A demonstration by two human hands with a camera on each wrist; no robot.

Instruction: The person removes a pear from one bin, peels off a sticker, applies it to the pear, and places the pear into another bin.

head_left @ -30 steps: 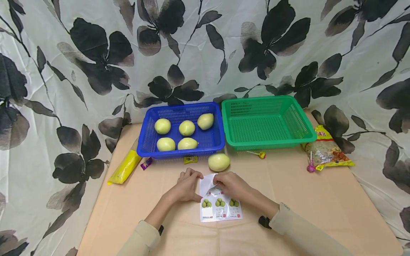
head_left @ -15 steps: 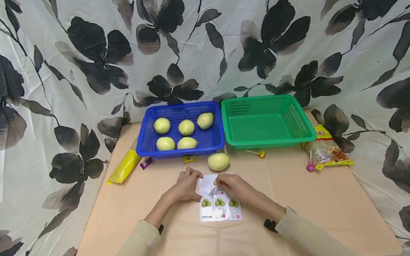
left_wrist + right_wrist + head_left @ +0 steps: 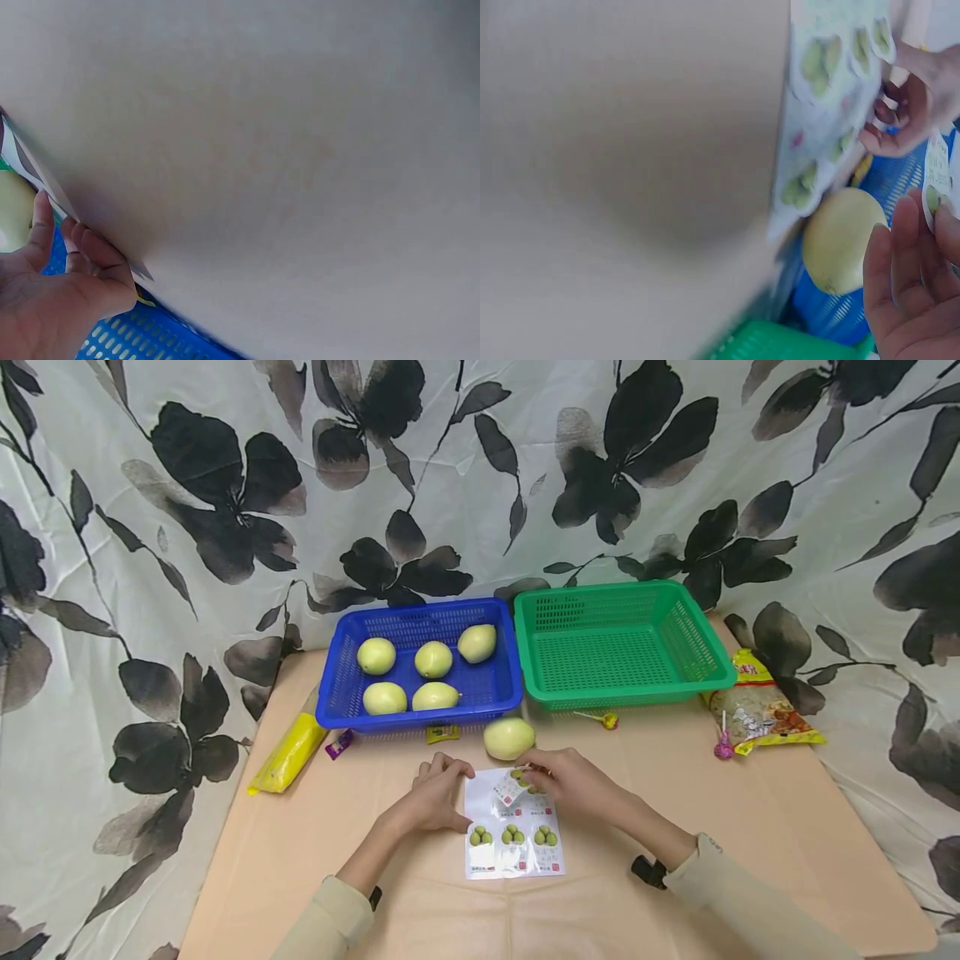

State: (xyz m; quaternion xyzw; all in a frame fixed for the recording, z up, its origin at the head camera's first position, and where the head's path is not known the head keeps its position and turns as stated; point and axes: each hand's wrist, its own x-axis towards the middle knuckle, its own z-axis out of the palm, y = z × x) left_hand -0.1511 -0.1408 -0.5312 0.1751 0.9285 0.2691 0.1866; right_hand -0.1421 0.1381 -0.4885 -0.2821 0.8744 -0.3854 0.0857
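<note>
By the left hand [image 3: 431,799], its fingers and thumb spread wide, the left edge of a white, rectangular fruit-printed sticker sheet [image 3: 487,800] is touched. Just beyond the right fingertips, a pale yellow-green, rounded fruit [image 3: 509,739] is seen. Above the sheet, a small white paper sticker [image 3: 507,792] is pinched between thumb and fingers of the right hand [image 3: 573,787].

Wears a pale beige left sleeve [image 3: 324,920] at 7 o'clock in the head view and a matching right sleeve [image 3: 750,903] at 4 o'clock, plain, loose-cut and lightly creased. Shows a sliver of black left wrist camera [image 3: 376,897] at 3 o'clock of the left cuff [image 3: 348,903]. Carries a chunkier black right wrist camera [image 3: 648,872] at 9 o'clock of the right cuff [image 3: 692,870], rounded at the corners, with finer details too small to read. Leaves left hand [image 3: 437,797] and right hand [image 3: 576,787] bare.
</note>
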